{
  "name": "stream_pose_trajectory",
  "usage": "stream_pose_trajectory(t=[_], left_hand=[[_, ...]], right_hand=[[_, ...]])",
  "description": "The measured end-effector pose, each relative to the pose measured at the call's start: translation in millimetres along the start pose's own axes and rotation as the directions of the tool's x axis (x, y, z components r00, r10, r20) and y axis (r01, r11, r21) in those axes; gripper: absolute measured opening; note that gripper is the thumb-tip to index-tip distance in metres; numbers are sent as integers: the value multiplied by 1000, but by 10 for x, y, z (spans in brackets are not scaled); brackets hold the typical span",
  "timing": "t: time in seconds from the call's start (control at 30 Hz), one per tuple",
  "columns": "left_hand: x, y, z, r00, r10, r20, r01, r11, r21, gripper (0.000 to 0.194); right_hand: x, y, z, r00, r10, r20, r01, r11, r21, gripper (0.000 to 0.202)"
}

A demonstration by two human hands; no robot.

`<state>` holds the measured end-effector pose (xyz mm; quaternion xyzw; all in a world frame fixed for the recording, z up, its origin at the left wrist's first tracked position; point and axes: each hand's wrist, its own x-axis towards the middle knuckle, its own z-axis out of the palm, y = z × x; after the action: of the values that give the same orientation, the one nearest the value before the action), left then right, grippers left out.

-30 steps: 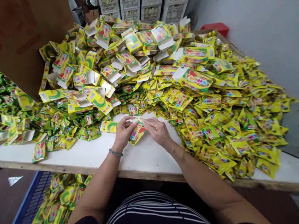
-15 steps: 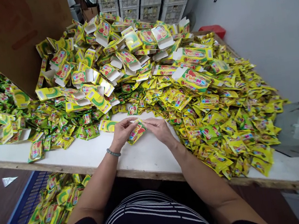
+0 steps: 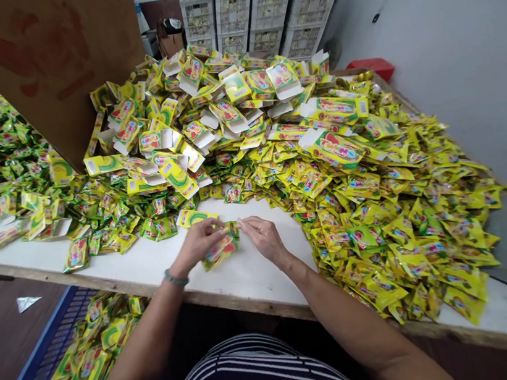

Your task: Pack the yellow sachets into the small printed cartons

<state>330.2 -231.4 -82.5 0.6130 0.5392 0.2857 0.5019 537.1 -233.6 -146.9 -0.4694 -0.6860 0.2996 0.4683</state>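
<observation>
My left hand (image 3: 198,246), with a beaded bracelet at the wrist, grips a small yellow and green candy box (image 3: 221,255) just above the white table. The box is smeared by motion and partly hidden by my fingers. My right hand (image 3: 263,238) is just right of the box, its thumb and fingertips pinched together near the box's end; whether anything is between them is hidden. Behind my left hand a second candy box (image 3: 186,216) lies on the table. A large heap of yellow candy sachets (image 3: 379,223) spreads to the right of my right hand.
Open-ended empty boxes (image 3: 225,113) are piled at the back. Green sachets (image 3: 111,209) lie at the left, beside a tall brown carton (image 3: 63,59). Below the table's left edge stands a blue crate (image 3: 28,363) of filled boxes. White crates (image 3: 234,12) are stacked behind.
My left hand has moved left and slightly down with the box. My right hand's fingertips have come away from the box's top. The camera view has shifted a little upward.
</observation>
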Motion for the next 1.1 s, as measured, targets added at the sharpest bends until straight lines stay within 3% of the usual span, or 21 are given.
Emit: stream_pose_trajectory(t=[0.1, 0.17, 0.2, 0.27, 0.37, 0.47, 0.57, 0.67, 0.83, 0.93, 1.0, 1.1], left_hand=[[-585, 56, -689, 977, -160, 143, 81, 891, 446, 34], [-898, 68, -1061, 947, -295, 130, 149, 756, 637, 38], [-987, 69, -1172, 950, -302, 73, 165, 690, 705, 41], [-1001, 55, -1213, 974, -226, -21, 160, 621, 767, 45], [-688, 18, -918, 997, -26, -68, 68, 655, 753, 40], [-246, 28, -493, 980, 137, -145, 26, 633, 774, 29], [64, 51, -141, 976, 198, -94, -50, 620, 783, 27], [213, 5, 118, 976, 218, -3, -121, 553, 825, 36], [359, -139, 344, 963, 233, 136, -222, 401, 889, 31], [436, -136, 404, 968, 193, 162, -223, 356, 908, 28], [476, -100, 433, 979, 145, 144, -190, 380, 905, 30], [510, -77, 446, 992, 85, 95, -124, 494, 861, 24]], right_hand=[[99, 37, 10, 998, 25, -65, -35, 987, -159, 28], [257, 41, 27, 998, 15, -67, -34, 953, -302, 33], [358, 40, 39, 1000, 1, -22, -9, 930, -369, 36], [563, 44, 71, 995, -25, 100, 72, 868, -492, 45], [740, 65, 117, 949, 78, 306, 147, 746, -649, 49], [656, 85, 103, 895, 117, 430, 260, 647, -717, 41], [423, 72, 13, 895, 103, 434, 287, 612, -737, 36], [214, 41, -82, 917, 95, 387, 243, 638, -731, 38], [88, 67, -137, 944, 40, 329, 216, 678, -702, 37], [99, 111, -142, 941, 19, 338, 223, 717, -660, 42], [105, 122, -156, 935, 48, 352, 198, 753, -628, 43], [93, 98, -190, 935, 89, 342, 148, 779, -609, 36]])
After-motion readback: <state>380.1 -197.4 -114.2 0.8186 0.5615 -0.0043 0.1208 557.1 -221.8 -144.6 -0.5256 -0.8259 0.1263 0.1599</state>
